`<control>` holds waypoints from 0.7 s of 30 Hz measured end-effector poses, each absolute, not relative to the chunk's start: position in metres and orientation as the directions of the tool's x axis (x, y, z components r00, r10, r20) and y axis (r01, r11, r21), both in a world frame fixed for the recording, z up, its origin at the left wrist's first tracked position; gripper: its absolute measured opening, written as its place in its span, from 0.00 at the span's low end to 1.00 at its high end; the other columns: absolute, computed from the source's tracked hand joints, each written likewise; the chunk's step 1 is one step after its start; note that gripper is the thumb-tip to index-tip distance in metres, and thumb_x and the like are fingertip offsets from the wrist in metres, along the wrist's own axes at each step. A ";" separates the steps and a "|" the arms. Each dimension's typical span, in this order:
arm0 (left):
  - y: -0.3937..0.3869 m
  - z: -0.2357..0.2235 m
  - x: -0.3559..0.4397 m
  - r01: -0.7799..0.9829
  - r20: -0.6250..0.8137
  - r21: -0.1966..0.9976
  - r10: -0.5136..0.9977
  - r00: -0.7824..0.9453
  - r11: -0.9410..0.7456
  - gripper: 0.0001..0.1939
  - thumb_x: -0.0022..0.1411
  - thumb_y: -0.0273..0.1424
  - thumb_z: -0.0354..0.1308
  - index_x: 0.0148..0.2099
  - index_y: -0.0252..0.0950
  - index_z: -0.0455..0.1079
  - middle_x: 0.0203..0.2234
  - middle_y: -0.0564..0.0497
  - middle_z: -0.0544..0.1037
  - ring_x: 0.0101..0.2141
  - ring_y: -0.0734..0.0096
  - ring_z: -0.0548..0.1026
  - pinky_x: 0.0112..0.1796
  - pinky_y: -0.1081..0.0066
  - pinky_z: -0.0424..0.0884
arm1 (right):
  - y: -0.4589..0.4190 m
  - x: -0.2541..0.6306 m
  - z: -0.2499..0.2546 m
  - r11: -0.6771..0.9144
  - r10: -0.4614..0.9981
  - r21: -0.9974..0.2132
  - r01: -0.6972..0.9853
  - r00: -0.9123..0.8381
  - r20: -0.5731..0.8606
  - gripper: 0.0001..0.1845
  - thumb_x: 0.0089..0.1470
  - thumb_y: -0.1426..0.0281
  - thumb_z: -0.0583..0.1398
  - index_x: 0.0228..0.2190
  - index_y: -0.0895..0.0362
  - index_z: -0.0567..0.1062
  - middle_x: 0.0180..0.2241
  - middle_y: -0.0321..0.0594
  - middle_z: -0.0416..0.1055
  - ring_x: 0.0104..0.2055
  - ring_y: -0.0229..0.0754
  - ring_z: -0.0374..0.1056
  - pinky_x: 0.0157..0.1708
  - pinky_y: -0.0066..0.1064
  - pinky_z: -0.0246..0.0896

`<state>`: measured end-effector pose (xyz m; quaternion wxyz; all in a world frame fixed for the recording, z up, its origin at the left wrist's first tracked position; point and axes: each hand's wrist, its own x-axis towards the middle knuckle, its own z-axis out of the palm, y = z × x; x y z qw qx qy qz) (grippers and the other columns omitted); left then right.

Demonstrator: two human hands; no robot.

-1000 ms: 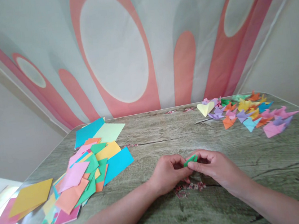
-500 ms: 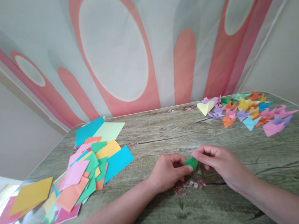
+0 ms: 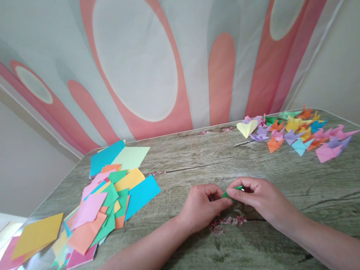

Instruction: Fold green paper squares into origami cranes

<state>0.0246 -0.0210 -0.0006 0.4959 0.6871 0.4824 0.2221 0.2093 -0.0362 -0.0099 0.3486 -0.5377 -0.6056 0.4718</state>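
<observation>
A small folded green paper [image 3: 226, 195] is pinched between both hands, just above the wood-patterned table [image 3: 183, 161]. My left hand [image 3: 203, 206] grips its left part between thumb and curled fingers. From the other side, my right hand [image 3: 253, 194] pinches the paper with thumb and forefinger, and a thin green tip pokes out past those fingers. Most of the green paper is hidden by the fingers, so its full shape does not show.
Left of my arm lies a loose heap of coloured paper sheets [image 3: 89, 212], with yellow and pink sheets [image 3: 36, 236] near the table's left edge. At the back right sit many folded paper figures [image 3: 295, 136] and a pale yellow folded heart [image 3: 247, 129]. A patterned cloth [image 3: 137, 52] hangs behind.
My right hand first shifted up to the paper's upper right corner, then came back leftward over it. The green paper turned and is now more covered. My left hand stayed nearly still.
</observation>
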 end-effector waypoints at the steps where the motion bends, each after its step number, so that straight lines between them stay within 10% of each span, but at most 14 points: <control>1: -0.021 0.000 0.024 0.437 -0.184 0.899 0.879 0.439 -0.030 0.13 0.57 0.36 0.60 0.25 0.34 0.66 0.16 0.57 0.68 0.20 0.79 0.64 0.22 0.79 0.57 | -0.036 0.209 -0.009 -0.023 0.982 -0.943 0.332 -0.170 -0.084 0.13 0.52 0.58 0.61 0.27 0.55 0.78 0.21 0.32 0.68 0.25 0.37 0.61 0.27 0.29 0.53; 16: -0.018 -0.001 0.021 0.436 -0.311 0.894 0.838 0.448 0.098 0.13 0.56 0.37 0.58 0.27 0.35 0.62 0.18 0.57 0.70 0.18 0.79 0.68 0.19 0.80 0.60 | -0.031 0.215 -0.023 -0.119 0.978 -0.972 0.205 -0.147 -0.151 0.18 0.51 0.54 0.62 0.26 0.56 0.78 0.20 0.33 0.67 0.24 0.36 0.58 0.27 0.30 0.52; 21: -0.016 -0.005 0.018 0.410 -0.318 0.902 0.854 0.412 0.138 0.13 0.56 0.38 0.58 0.28 0.35 0.62 0.19 0.56 0.71 0.17 0.79 0.68 0.17 0.81 0.60 | -0.030 0.216 -0.020 -0.132 0.981 -0.986 0.104 -0.130 -0.145 0.24 0.55 0.50 0.57 0.42 0.56 0.78 0.32 0.40 0.73 0.27 0.38 0.62 0.27 0.30 0.57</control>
